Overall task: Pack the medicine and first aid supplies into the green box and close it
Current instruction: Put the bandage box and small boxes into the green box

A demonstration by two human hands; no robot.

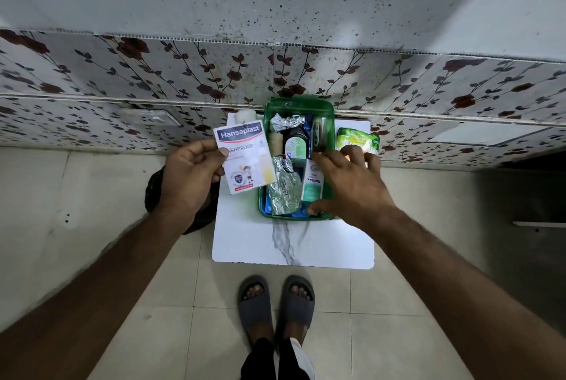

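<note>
The open green box [298,104] stands on a small white table [291,245], filled with foil blister strips [283,186], a dark bottle [294,140], a white-green carton [313,183] and other medicine. My left hand [188,177] holds a white Hansaplast plaster pack [243,156] just left of the box. My right hand [349,183] rests over the box's right side, fingers spread, touching the rim and the carton. A green packet [356,139] lies on the table right of the box. A white bandage roll [246,114] sits behind the plaster pack.
The table stands against a floral-patterned wall [153,73]. A dark bag [153,189] lies on the tiled floor left of the table, partly behind my left hand. My feet in grey slippers [275,303] stand in front of the table.
</note>
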